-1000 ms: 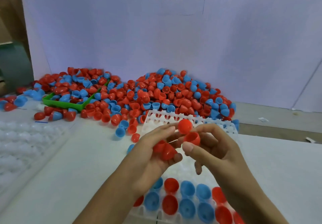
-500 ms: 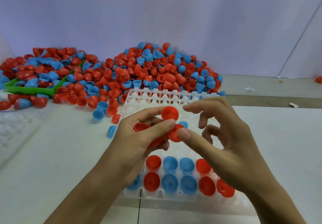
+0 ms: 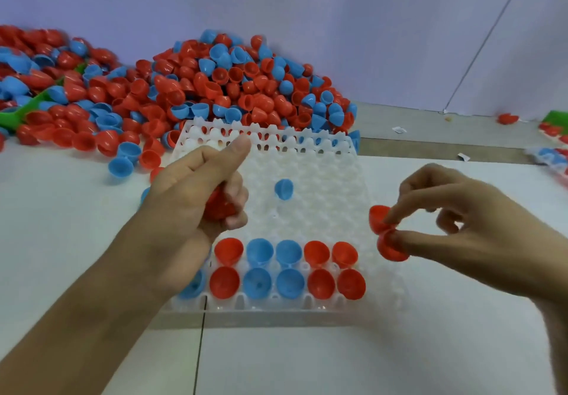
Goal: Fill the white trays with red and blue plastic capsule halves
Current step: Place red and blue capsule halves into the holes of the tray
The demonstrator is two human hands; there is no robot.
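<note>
I see the white tray (image 3: 322,173) at centre, its two nearest rows filled with red and blue halves (image 3: 287,268) and one lone blue half (image 3: 283,188) sitting mid-tray. Over the tray's left side my left hand (image 3: 196,198) curls round red halves, thumb raised. Right of the tray my right hand (image 3: 455,225) pinches two red halves (image 3: 385,235). Behind the tray lies the pile (image 3: 233,84).

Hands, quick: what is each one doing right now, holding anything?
Left hand: curled round red capsule halves, thumb sticking up.
Right hand: pinching two red halves between fingertips, off the right side of the white tray.
</note>
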